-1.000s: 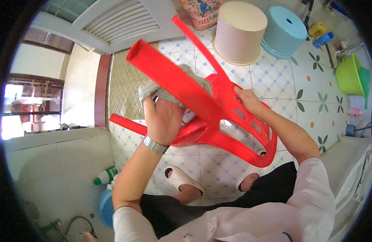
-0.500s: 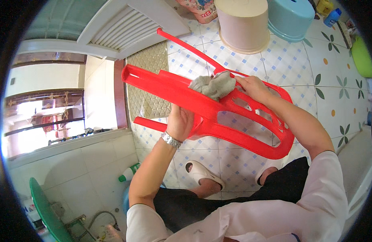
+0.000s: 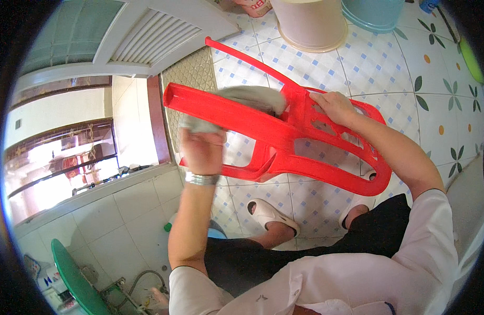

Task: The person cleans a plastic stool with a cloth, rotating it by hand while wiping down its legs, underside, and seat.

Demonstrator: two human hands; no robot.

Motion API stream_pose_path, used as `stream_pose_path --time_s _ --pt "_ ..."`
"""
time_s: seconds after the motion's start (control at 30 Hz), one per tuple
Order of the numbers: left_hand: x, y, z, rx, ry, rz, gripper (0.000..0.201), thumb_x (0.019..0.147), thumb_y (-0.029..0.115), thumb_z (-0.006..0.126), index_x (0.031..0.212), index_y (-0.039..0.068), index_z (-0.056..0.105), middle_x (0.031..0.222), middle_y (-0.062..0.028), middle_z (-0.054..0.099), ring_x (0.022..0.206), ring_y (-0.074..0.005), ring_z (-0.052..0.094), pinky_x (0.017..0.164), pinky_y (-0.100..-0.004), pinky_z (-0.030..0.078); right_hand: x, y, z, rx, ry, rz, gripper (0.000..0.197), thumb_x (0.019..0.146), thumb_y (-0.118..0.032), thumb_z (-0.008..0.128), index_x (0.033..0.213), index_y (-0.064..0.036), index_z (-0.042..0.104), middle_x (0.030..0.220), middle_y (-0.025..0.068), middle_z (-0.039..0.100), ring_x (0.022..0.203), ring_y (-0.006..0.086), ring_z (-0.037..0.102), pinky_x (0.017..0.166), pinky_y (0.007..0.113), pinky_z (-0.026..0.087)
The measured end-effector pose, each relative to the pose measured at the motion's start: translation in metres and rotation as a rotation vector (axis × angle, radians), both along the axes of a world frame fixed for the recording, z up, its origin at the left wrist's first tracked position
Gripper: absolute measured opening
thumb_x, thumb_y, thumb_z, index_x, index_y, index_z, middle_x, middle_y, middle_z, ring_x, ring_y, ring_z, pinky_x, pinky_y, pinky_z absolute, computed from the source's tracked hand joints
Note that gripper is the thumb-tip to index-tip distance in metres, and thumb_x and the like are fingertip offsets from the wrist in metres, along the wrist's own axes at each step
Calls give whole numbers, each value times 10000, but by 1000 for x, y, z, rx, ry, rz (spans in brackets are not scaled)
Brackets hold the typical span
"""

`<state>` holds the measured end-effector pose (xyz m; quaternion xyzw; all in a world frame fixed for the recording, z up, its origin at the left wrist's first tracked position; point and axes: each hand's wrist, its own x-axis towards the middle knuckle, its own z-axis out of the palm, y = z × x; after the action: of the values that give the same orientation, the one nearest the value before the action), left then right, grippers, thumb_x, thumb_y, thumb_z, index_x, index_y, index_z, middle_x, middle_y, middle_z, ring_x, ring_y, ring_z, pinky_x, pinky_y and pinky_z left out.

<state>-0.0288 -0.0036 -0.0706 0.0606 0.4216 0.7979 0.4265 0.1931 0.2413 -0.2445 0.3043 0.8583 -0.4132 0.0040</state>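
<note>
A red plastic chair (image 3: 336, 169) with a slotted, rounded back is held tilted above the floor, its legs pointing left. My right hand (image 3: 334, 109) is closed on the edge of its slotted part. My left hand (image 3: 202, 149), blurred by motion and wearing a metal watch, is closed on a grey cloth (image 3: 252, 96) beside a thick red leg. The cloth passes behind that leg and shows on both sides of it; its middle is hidden.
A cream bucket (image 3: 310, 26) and a light blue tub (image 3: 372, 13) stand on the tiled floor beyond the chair. A louvred door (image 3: 155, 39) is at upper left. A green round object (image 3: 76, 278) and a hose (image 3: 139, 275) are at lower left.
My left hand has gone from under the chair leg outward to the left and now has the cloth, which was bunched by my right hand. My right hand still grips the chair.
</note>
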Motion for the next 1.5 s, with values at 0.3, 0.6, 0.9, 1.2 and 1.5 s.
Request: stream_pose_path --time_s 0.3,0.6,0.9,1.2,1.5 --pt "36 5 9 -318 187 -96 416 994 257 523 1369 77 509 1376 -109 578 1255 -234 564 1063 -439 473 -9 9 18 -95 -39 -48 747 995 -611 385 774 19 721 834 276 690 801 407 680 777 493 515" --pt "88 -32 -7 -756 846 -246 229 967 150 601 1102 -23 667 1010 -84 680 896 -192 641 839 -309 490 -8 1 15 -1 -39 6 743 985 -614 413 793 32 727 839 265 701 797 414 689 786 484 527" --pt "99 -40 27 -549 627 128 184 986 74 537 1028 -41 675 917 -62 674 841 -108 597 751 -275 493 -13 -1 37 -189 -187 4 753 971 -628 424 902 58 725 927 293 699 883 414 695 842 485 523" --pt "86 0 19 -447 2110 -872 207 704 203 754 845 72 681 999 -100 649 990 -305 608 870 -418 491 -9 -3 26 -173 -103 51 763 986 -618 403 772 56 691 800 293 668 807 415 664 816 490 490" --pt "59 17 39 -382 2184 -955 254 690 217 742 866 64 640 994 -103 617 995 -308 594 901 -435 484 -9 1 31 -191 -65 52 726 988 -580 442 776 70 686 829 302 670 821 427 655 805 480 491"
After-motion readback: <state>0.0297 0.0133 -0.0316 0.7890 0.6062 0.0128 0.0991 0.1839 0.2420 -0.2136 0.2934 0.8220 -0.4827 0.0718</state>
